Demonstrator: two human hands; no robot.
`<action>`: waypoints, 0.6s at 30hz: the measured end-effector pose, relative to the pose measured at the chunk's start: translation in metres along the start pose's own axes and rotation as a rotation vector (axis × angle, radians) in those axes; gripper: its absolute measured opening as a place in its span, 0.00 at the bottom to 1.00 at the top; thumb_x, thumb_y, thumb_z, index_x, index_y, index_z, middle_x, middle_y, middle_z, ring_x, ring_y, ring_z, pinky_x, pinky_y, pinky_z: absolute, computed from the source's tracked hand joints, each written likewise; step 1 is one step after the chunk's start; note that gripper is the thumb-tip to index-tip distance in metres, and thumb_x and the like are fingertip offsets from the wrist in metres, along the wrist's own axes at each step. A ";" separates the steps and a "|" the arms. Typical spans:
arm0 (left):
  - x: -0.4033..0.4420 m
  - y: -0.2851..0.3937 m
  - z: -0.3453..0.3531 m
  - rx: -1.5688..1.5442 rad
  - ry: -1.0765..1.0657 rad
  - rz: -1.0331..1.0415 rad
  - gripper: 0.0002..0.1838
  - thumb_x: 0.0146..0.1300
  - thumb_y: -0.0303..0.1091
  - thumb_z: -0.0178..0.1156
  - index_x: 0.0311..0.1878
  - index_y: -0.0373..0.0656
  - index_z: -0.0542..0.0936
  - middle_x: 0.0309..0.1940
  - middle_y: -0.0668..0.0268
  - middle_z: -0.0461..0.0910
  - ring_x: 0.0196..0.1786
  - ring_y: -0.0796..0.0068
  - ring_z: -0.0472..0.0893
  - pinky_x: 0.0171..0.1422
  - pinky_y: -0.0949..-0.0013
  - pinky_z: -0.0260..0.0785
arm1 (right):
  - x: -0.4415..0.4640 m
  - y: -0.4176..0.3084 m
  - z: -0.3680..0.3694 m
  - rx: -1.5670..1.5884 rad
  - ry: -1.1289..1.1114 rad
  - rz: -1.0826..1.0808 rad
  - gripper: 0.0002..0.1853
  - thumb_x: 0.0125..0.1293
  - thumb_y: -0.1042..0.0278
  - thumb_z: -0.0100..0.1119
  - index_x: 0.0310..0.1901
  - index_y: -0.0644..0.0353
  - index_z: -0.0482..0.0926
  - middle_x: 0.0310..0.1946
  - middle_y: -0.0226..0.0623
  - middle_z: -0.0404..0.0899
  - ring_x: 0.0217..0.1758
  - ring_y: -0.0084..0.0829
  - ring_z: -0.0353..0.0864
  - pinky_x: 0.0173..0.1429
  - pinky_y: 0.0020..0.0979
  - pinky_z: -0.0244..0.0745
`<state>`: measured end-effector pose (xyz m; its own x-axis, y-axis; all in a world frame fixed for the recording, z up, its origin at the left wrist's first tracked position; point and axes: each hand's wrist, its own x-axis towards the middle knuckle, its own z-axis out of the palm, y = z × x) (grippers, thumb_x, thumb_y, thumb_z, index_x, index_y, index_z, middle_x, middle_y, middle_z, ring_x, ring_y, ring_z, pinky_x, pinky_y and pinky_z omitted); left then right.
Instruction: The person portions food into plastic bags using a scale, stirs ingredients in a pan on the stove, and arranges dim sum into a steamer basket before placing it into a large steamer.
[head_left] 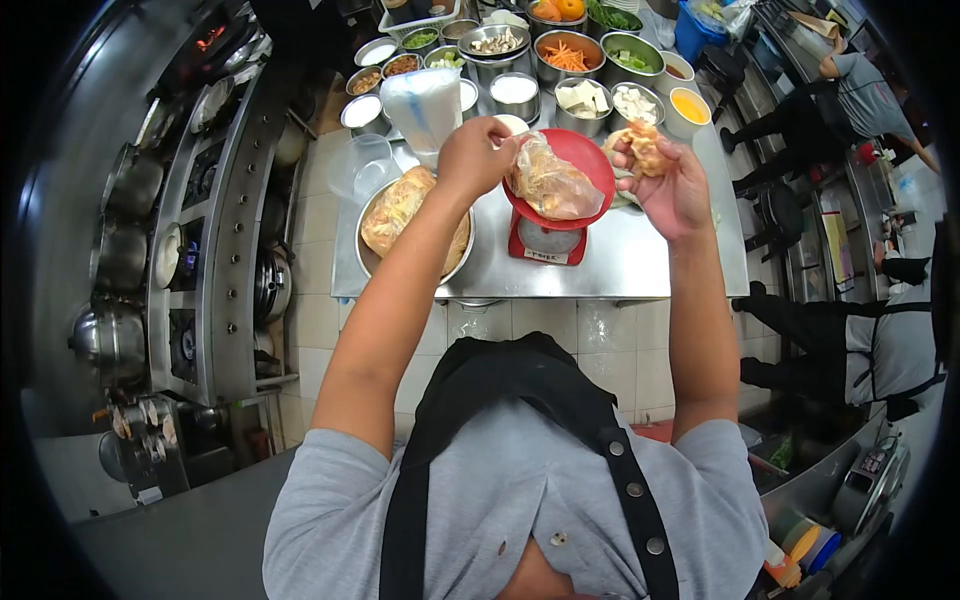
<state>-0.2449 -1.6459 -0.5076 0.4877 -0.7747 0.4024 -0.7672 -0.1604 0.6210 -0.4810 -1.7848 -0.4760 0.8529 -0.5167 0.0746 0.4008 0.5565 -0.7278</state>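
My left hand point(477, 160) pinches the edge of a clear plastic bag point(555, 183), which lies in the red pan point(590, 155) of a red kitchen scale point(546, 243). Pale yellowish pieces that look like raw meat fill part of the bag. To the right of the scale, my right hand point(672, 185) is raised with its fingers closed round a lump of pale orange, wet-looking meat point(646, 150). A steel bowl point(455, 262) left of the scale holds filled bags point(398, 212), partly hidden by my left forearm. Behind it stands a stack of clear plastic bags point(420, 108).
Behind the scale are several steel bowls, with shredded carrot point(566, 56), white cubes point(583, 99) and chopped greens point(632, 60). A clear plastic tub point(362, 165) sits at the table's left. Stoves point(205, 200) line the left side; other people point(885, 345) stand at the right.
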 end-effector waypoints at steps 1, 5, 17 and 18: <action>0.002 0.007 -0.004 -0.131 -0.151 -0.074 0.11 0.60 0.36 0.60 0.40 0.39 0.84 0.28 0.60 0.83 0.27 0.74 0.82 0.35 0.70 0.72 | 0.003 -0.001 0.009 -0.025 -0.021 -0.008 0.21 0.69 0.59 0.49 0.57 0.66 0.70 0.44 0.43 0.77 0.42 0.31 0.78 0.40 0.30 0.76; 0.016 0.001 -0.004 -0.043 -0.488 -0.024 0.11 0.60 0.36 0.58 0.42 0.44 0.85 0.34 0.58 0.85 0.36 0.62 0.84 0.43 0.62 0.75 | 0.019 0.006 0.021 -0.052 0.024 0.023 0.18 0.69 0.60 0.53 0.53 0.66 0.71 0.39 0.41 0.78 0.38 0.27 0.78 0.34 0.27 0.73; 0.017 0.010 -0.007 0.370 -0.848 0.200 0.14 0.55 0.39 0.60 0.40 0.40 0.81 0.39 0.54 0.81 0.42 0.53 0.81 0.45 0.58 0.73 | 0.031 0.009 0.040 -0.266 0.089 0.094 0.20 0.64 0.72 0.54 0.57 0.66 0.67 0.41 0.40 0.78 0.37 0.23 0.78 0.33 0.24 0.72; 0.014 0.009 -0.004 0.376 -0.832 0.197 0.13 0.55 0.38 0.59 0.40 0.40 0.80 0.39 0.54 0.81 0.42 0.52 0.81 0.45 0.57 0.73 | 0.032 0.012 0.042 -0.280 0.084 0.049 0.21 0.63 0.74 0.54 0.58 0.67 0.65 0.43 0.41 0.78 0.39 0.25 0.79 0.36 0.25 0.74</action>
<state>-0.2433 -1.6559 -0.4935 -0.0094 -0.9744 -0.2245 -0.9598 -0.0542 0.2754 -0.4353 -1.7673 -0.4538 0.8338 -0.5519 -0.0133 0.2417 0.3866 -0.8900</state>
